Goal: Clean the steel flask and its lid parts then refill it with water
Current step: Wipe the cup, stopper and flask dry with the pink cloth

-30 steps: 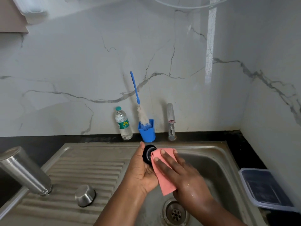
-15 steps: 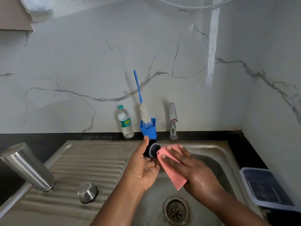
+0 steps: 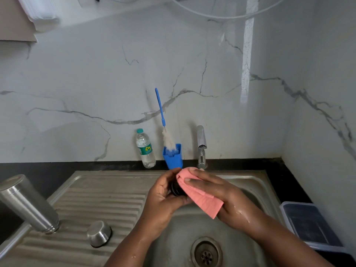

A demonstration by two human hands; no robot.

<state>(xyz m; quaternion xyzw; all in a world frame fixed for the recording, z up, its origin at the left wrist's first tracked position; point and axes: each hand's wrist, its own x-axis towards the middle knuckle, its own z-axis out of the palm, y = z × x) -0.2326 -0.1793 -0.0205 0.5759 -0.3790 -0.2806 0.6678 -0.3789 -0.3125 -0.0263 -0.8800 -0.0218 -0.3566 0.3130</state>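
Observation:
My left hand [image 3: 163,197] grips a black stopper lid [image 3: 176,189] over the sink basin. A pink cloth [image 3: 200,195] lies over the lid's right side, and my right hand [image 3: 217,191] holds that cloth against it with mostly straight fingers on top. Most of the lid is hidden by cloth and fingers. The steel flask [image 3: 27,205] stands upside down on the drainboard at the left. A steel cap [image 3: 99,236] sits upside down near it.
The sink basin [image 3: 250,187] has a drain [image 3: 206,254] below my hands. At the back stand a water bottle [image 3: 145,149], a blue holder [image 3: 173,157] with a bottle brush [image 3: 163,120], and the tap [image 3: 201,145]. A lidded plastic box [image 3: 308,224] sits right.
The cloth has moved over the lid and now covers most of it. Both hands have shifted slightly right and up over the basin.

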